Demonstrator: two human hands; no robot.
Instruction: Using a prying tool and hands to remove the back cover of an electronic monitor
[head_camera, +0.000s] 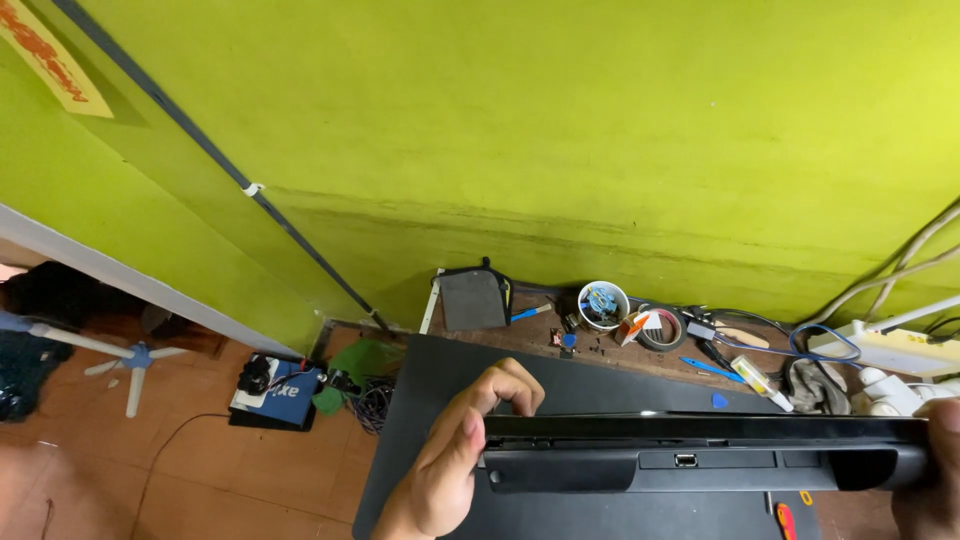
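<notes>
Gripping a closed black laptop (700, 450) by both ends, held edge-on above the dark work mat (420, 400). Left hand (455, 460) clenched around the near end, fingertips curled over the top edge; right hand (930, 480) clasping the far end, mostly out of view. Best kept level, thumbs clear of the rear port between the grips, well above the screwdriver (786, 520) below the right grip.

Bare dark mat (420, 400) open beside the left hand (450, 460); beyond the laptop (700, 450), crowded by white bowl (603, 305), tape roll (662, 328), cables (800, 345).
</notes>
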